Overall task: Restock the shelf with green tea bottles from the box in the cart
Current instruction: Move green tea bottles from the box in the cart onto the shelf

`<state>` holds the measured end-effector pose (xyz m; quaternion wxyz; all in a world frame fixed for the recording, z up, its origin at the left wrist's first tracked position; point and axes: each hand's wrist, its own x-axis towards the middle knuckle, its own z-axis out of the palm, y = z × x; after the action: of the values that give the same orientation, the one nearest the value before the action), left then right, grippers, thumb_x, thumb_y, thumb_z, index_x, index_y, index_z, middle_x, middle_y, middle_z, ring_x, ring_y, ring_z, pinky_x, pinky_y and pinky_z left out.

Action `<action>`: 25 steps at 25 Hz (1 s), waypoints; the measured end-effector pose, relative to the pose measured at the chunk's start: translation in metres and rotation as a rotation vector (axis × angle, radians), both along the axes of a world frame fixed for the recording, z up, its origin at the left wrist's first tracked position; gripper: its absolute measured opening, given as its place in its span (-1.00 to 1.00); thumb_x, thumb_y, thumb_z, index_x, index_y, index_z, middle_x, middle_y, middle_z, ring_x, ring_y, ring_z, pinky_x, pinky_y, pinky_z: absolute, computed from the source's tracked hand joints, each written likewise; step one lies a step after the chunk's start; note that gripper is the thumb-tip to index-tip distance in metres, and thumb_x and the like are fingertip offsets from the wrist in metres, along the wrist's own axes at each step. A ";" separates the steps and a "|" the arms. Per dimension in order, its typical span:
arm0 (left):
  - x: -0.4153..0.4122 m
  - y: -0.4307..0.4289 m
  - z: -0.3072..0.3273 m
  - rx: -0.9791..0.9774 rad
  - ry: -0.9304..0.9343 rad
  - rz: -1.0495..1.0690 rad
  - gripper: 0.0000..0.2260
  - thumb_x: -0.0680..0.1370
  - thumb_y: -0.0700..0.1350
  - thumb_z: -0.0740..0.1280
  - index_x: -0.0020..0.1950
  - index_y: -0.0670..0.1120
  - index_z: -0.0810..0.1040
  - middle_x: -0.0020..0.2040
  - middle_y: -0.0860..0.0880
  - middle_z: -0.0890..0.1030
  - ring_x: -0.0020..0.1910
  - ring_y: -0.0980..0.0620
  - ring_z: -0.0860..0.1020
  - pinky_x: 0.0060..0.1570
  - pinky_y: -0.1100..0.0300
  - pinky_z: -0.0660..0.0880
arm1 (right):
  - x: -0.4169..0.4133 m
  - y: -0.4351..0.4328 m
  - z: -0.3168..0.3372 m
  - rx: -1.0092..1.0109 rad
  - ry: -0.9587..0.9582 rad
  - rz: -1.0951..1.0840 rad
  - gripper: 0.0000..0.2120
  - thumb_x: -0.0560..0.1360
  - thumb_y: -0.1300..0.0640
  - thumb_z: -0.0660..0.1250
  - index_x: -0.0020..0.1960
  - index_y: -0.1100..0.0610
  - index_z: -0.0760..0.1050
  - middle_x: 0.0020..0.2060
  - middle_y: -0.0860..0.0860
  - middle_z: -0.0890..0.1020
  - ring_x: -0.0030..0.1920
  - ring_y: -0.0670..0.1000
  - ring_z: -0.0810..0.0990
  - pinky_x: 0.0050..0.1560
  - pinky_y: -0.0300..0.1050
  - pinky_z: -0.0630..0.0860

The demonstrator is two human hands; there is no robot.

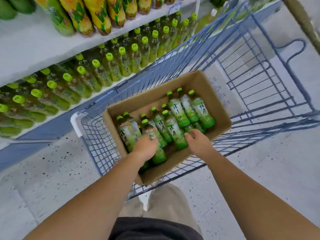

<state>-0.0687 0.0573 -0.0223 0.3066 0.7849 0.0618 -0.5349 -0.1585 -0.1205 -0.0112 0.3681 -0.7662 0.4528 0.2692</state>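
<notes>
The box sits open-topped in the near end of the cart, its left wall close against the cart's wire side, which stands just beside the shelf. The far half of the cart is bare wire, and the box's far left part shows bare cardboard floor behind the bottles.

The bottles lie on their sides in the box, caps pointing away from the person, clear plastic with bright green caps and green-and-white labels with dark characters. Three lie together at the far right, the rest in a loose layer toward the near wall, some on top of others.

Both hands reach down into the box. The left hand lies curled over a bottle near the left wall, fingers wrapped on its body. The right hand rests on the bottles at the near right, fingers bent; whether it grips one I cannot tell.

On the shelf, rows of like green-capped bottles fill the lower level, with yellow-labelled ones above. The floor is pale and speckled.
</notes>
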 end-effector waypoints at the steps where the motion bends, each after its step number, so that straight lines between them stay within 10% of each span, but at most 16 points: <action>1: -0.009 -0.007 -0.009 0.033 0.006 0.035 -0.75 0.66 -0.02 0.14 -0.10 -0.15 0.43 -0.28 -0.05 0.37 -0.43 0.02 0.32 -0.35 0.16 0.22 | 0.001 -0.009 -0.012 0.016 0.025 0.044 -0.47 0.66 -0.10 0.15 0.52 0.16 0.28 0.26 0.11 0.57 0.24 0.12 0.53 0.11 -0.08 0.36; 6: -0.036 -0.031 -0.062 0.099 0.104 0.164 -0.76 0.63 -0.07 0.19 0.07 -0.24 0.50 -0.03 -0.32 0.57 -0.33 -0.05 0.41 -0.33 0.10 0.29 | 0.012 -0.041 -0.073 0.070 0.120 0.184 -0.44 0.66 -0.09 0.14 0.56 0.19 0.21 0.31 0.15 0.54 0.12 0.08 0.53 0.05 -0.15 0.33; 11: -0.051 -0.040 -0.106 0.221 0.124 0.222 -0.45 0.67 0.04 0.18 0.50 -0.28 0.08 0.39 -0.25 0.39 0.32 -0.24 0.44 0.22 0.04 0.40 | 0.018 -0.055 -0.125 0.088 0.163 0.232 -0.46 0.64 -0.08 0.16 0.51 0.21 0.27 -0.02 0.11 0.56 -0.25 -0.06 0.51 -0.23 -0.11 0.39; 15: -0.054 -0.038 -0.128 0.198 0.068 0.463 -0.57 0.67 0.02 0.21 0.38 -0.26 0.28 0.28 -0.24 0.52 0.25 -0.23 0.50 0.22 0.04 0.44 | 0.026 -0.054 -0.150 0.094 0.267 0.273 -0.54 0.62 -0.06 0.24 0.26 0.33 0.44 -0.16 0.12 0.55 -0.16 0.09 0.55 -0.16 -0.07 0.43; 19: -0.067 -0.040 -0.148 0.176 0.013 0.646 -0.52 0.58 0.09 0.36 0.35 -0.19 0.38 0.23 -0.16 0.58 0.22 -0.20 0.53 0.22 0.01 0.48 | 0.029 -0.047 -0.171 0.130 0.291 0.179 -0.36 0.53 -0.10 0.41 0.40 0.31 0.34 0.16 0.18 0.55 0.14 0.17 0.53 0.09 -0.05 0.44; 25: -0.064 -0.041 -0.158 0.107 0.121 0.715 -0.58 0.37 0.14 0.54 0.12 -0.03 0.62 -0.01 0.00 0.69 -0.02 -0.06 0.65 0.11 -0.01 0.59 | 0.025 -0.043 -0.193 0.061 0.209 0.220 -0.20 0.25 -0.32 0.51 0.31 0.16 0.50 0.13 0.08 0.62 0.06 0.11 0.59 0.00 -0.08 0.52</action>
<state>-0.1326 0.0167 -0.1801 0.4285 0.6956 0.3784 -0.4353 -0.1340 -0.1638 -0.2039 0.3105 -0.7674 0.3936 0.3996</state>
